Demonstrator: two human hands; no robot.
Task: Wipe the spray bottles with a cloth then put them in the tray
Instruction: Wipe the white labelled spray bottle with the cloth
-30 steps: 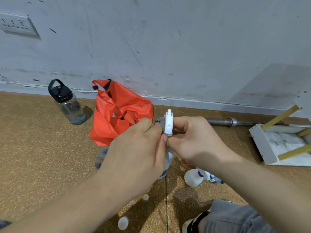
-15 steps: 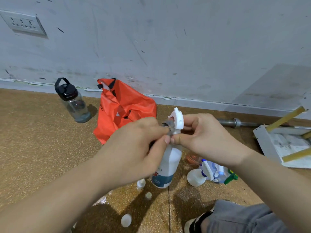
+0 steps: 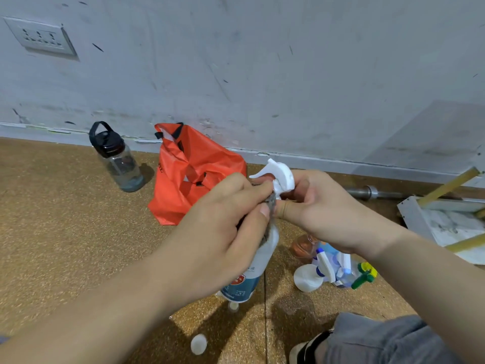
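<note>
left hand [image 3: 217,232]: pinched cloth [image 3: 271,203] at the neck
right hand [image 3: 322,214]: gripped spray bottle [image 3: 265,248] by its head
progress: mid-wipe; no bottle visible in tray [image 3: 412,214]; floor bottles [image 3: 328,266] waited

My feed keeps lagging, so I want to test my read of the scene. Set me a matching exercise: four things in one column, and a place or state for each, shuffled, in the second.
Things:
1 spray bottle
2 cloth
3 water bottle
4 tray

Places or states:
A pinched in the left hand
B head gripped by the right hand
C right edge of view
D upright near the wall, far left

Pairs: 1-B; 2-A; 3-D; 4-C
</note>
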